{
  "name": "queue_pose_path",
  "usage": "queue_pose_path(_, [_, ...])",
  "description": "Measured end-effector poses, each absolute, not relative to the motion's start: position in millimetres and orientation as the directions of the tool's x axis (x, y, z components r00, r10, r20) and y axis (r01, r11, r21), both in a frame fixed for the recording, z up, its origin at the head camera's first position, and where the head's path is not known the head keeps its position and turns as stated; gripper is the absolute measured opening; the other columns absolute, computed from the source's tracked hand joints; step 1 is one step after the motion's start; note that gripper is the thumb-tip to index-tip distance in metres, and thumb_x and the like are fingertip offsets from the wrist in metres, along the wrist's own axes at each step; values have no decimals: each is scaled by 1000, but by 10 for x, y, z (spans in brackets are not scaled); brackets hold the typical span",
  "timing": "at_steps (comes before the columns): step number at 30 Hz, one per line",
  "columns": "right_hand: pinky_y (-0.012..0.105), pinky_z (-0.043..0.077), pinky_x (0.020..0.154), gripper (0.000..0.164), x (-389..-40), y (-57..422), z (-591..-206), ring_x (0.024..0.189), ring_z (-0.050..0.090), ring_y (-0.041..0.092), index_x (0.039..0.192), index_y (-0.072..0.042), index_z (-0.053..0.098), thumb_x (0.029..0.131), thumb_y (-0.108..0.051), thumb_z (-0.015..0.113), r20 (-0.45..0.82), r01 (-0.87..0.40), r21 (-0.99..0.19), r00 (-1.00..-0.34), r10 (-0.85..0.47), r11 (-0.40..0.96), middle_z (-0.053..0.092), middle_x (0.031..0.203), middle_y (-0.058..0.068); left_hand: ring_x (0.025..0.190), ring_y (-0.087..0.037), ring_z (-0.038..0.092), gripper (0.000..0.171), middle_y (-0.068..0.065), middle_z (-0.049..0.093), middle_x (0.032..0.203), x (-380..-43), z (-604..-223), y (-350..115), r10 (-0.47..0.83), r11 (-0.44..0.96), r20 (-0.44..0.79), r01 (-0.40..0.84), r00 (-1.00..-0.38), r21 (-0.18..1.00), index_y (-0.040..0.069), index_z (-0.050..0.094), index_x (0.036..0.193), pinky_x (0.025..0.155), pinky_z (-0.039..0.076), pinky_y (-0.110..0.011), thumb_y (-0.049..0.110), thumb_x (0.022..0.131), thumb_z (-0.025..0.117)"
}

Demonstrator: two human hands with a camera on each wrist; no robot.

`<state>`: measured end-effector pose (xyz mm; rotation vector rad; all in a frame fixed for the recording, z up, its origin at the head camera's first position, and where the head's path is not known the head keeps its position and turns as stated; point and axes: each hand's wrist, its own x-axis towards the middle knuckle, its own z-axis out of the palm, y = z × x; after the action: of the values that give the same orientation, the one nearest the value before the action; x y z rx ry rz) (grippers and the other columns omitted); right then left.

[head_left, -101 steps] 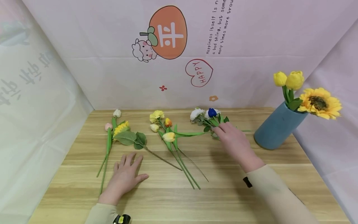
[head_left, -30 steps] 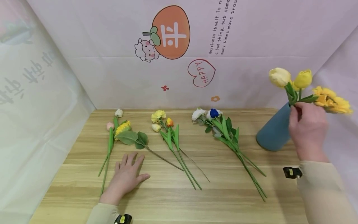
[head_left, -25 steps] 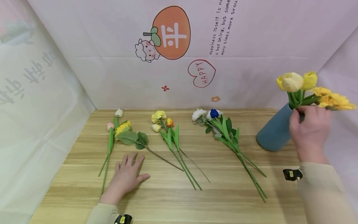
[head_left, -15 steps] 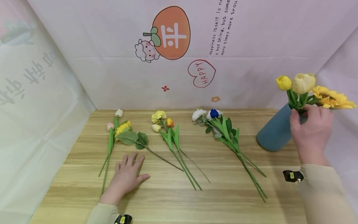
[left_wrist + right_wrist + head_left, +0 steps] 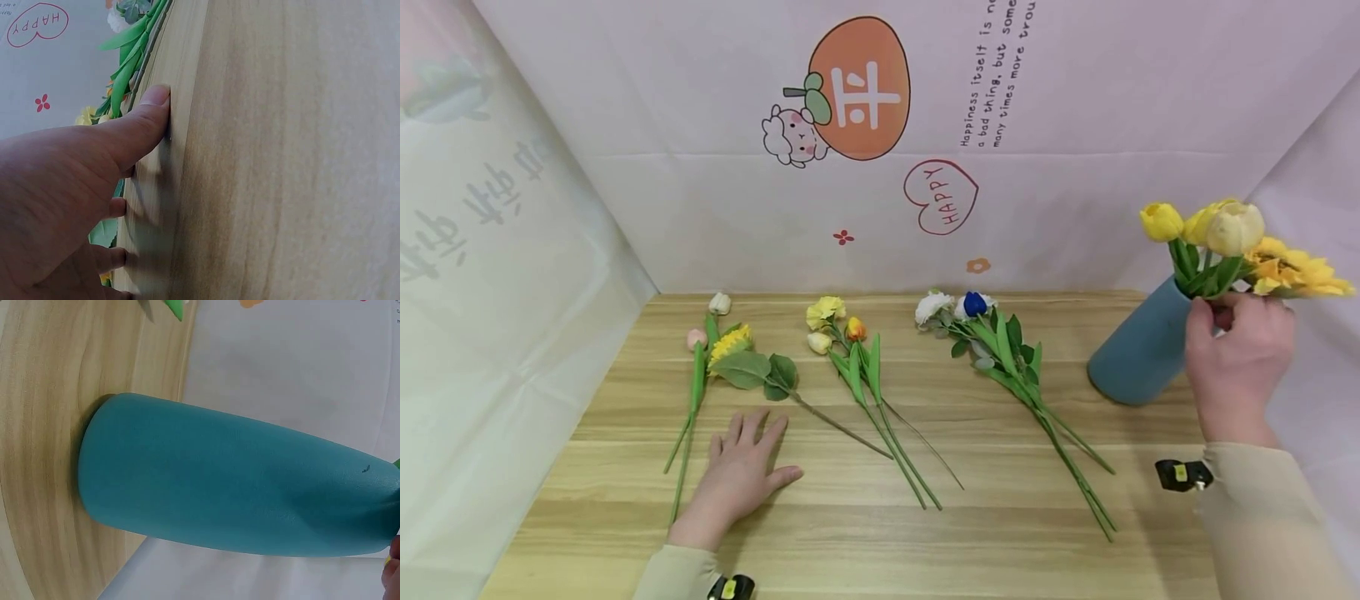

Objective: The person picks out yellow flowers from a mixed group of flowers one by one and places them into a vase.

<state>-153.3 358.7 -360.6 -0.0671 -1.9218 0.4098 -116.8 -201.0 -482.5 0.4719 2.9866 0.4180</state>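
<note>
At the right end of the table stands a blue vase (image 5: 1138, 346), whose smooth side fills much of the right wrist view. My right hand (image 5: 1243, 367) is at its mouth, thumb and fingers pinching a pale yellow tulip (image 5: 1236, 229) low, under its bloom. Its lower stem is hidden by the hand and vase. Two brighter yellow tulips (image 5: 1162, 222) and a sunflower (image 5: 1296, 271) also rise from the vase. My left hand (image 5: 737, 467) rests on the table with fingers spread, holding nothing, just below a lying sunflower (image 5: 730, 342).
On the wooden table (image 5: 1000, 550) lie a pink tulip (image 5: 696, 338) and a white tulip (image 5: 719, 303) at left. A yellow carnation (image 5: 825, 312) and tulips lie mid-table. White flowers (image 5: 934, 307) and a blue tulip (image 5: 974, 303) lie nearer the vase. Printed cloth hangs behind.
My right hand has carried the pale yellow tulip from the middle bunch into the vase's mouth. Its bloom has since shifted right and slightly down. The left hand stays put.
</note>
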Motion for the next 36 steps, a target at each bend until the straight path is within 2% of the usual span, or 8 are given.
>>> queue_pose_path(6, [61,31,67,23,-1541,3605,-3674,74,44,49,81,12,56,87,-10,57,869,-120,-367,-399,294,922,49,71,26,133,-55,19,78,-22,29,151,-1163,-4812,-2007,316,913,-35,294,-948,282,15,40,147,95,21,-80,56,85,65])
queue_pose_path(10, [51,28,61,24,-1515,3517,-3786,67,40,38,91,11,52,87,-12,56,848,-123,-414,-412,333,902,39,71,7,133,-56,20,78,-23,30,150,-1161,-4801,-2000,318,914,-32,297,-947,277,14,41,146,94,22,-80,56,85,66])
queue_pose_path(15, [52,34,54,21,-1495,3261,-3954,64,44,37,92,8,56,88,-13,53,859,-196,-313,-475,189,929,47,74,18,133,-56,20,78,-22,30,150,-1158,-4791,-1999,319,915,-38,297,-947,274,15,40,146,95,21,-80,56,85,65])
queue_pose_path(18, [53,40,51,22,-1511,3078,-3991,64,48,36,96,7,59,88,-13,52,823,-251,-227,-567,47,941,52,77,21,133,-56,20,78,-23,30,150,-1156,-4780,-1994,319,915,-40,297,-947,273,14,41,146,95,22,-80,55,85,66])
queue_pose_path(22, [48,45,50,23,-1515,2787,-3972,66,52,29,106,4,58,91,-12,53,635,-285,-220,-768,-85,933,55,82,16,133,-56,20,77,-23,30,150,-1153,-4768,-1986,318,915,-40,296,-947,274,14,41,146,95,22,-80,54,85,66])
queue_pose_path(25, [44,47,49,22,-1542,2568,-3975,67,55,26,110,0,58,91,-12,60,534,-319,-208,-829,-166,925,59,88,13,133,-56,20,77,-23,30,150,-1152,-4762,-1984,317,914,-41,293,-948,279,14,41,146,95,21,-80,54,85,66])
queue_pose_path(31, [35,43,42,26,-1651,2228,-4059,59,52,20,110,-3,59,88,-15,68,530,-451,-93,-777,-339,888,61,86,10,134,-55,18,78,-22,29,151,-1160,-4775,-1993,316,915,-49,290,-948,282,15,39,147,95,20,-80,55,86,66])
queue_pose_path(36, [32,44,44,23,-1664,1968,-4098,64,54,17,109,-5,60,90,-16,66,484,-506,-98,-777,-403,857,61,87,6,134,-55,18,79,-22,29,151,-1156,-4797,-2000,314,913,-49,288,-948,289,15,39,147,95,20,-80,55,85,66])
